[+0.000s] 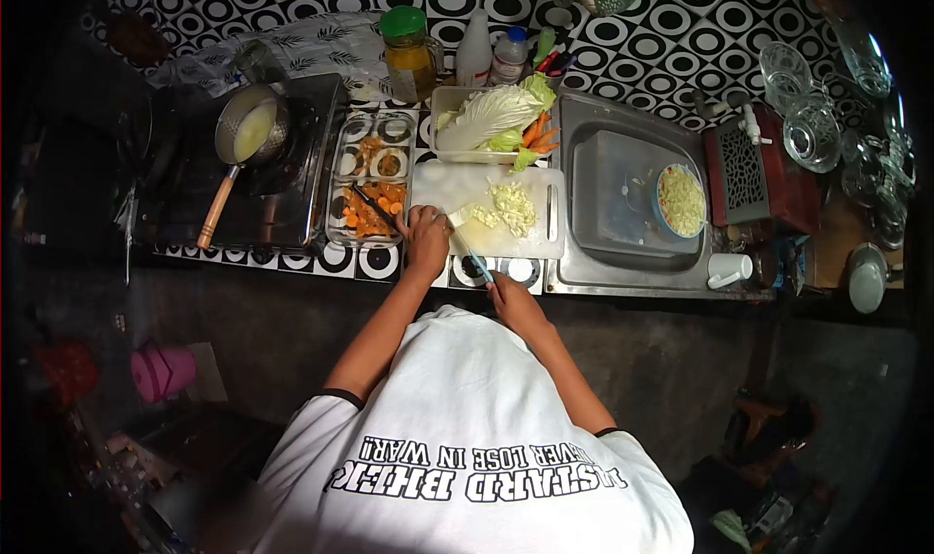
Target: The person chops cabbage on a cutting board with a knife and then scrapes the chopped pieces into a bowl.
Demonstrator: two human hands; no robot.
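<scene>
On the white cutting board [496, 182], my left hand [426, 238] rests at the left edge with its fingers bent over a pale piece of cabbage [457, 217]. My right hand [511, 296] is below the board's front edge, closed on the handle of a knife [479, 262] with a light blue part. The blade points up and left, toward the left hand. Chopped cabbage [513, 211] lies in a pile right of the knife. Left of my left hand, a dark-handled utensil [374, 207] lies over a glass container of orange carrot pieces [368, 225].
Behind the board, a container [438, 150] holds cabbage [496, 118] and carrots [538, 133]. A pan [251, 126] sits on the stove [302, 179] at left. A bowl of shredded cabbage [681, 201] stands in the sink [623, 272]. Bottles and a green-lidded jar [409, 63] stand behind.
</scene>
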